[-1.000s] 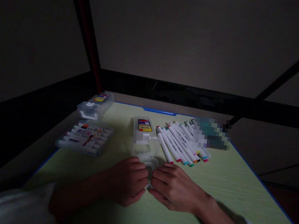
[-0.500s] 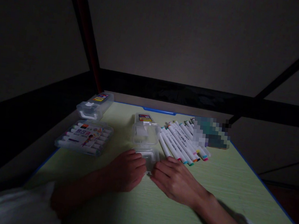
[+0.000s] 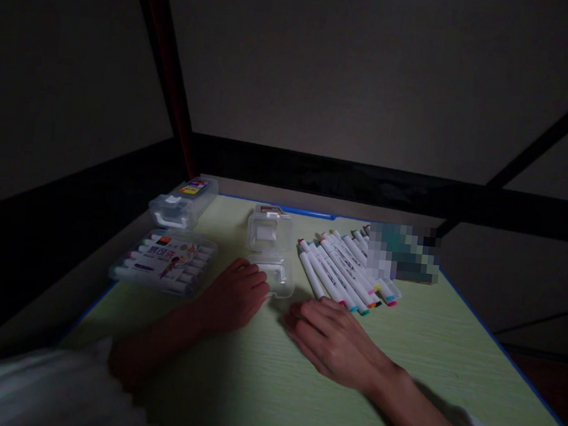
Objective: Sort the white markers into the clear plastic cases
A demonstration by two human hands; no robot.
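Observation:
My left hand (image 3: 238, 297) is closed on the left edge of a clear plastic marker case (image 3: 280, 283), which lies opened out on the table. The case's other half stands raised behind, with a white piece seen through it. My right hand (image 3: 334, 342) rests palm down on the tabletop, its fingers loosely bent and slightly apart, with nothing seen in them. It lies just right of the case, apart from it. Beyond its knuckles, several white markers (image 3: 338, 272) with coloured ends are spread side by side.
A clear case full of markers (image 3: 163, 262) lies at the left. Behind it is another clear case (image 3: 184, 203) with a handle and a colourful label. A pixelated greenish object (image 3: 405, 255) lies at the right back. The pale green table (image 3: 267, 385) has blue edging.
The opened case has shifted left and away from me with my left hand on it. My right hand has let go of the case and stays nearly in place.

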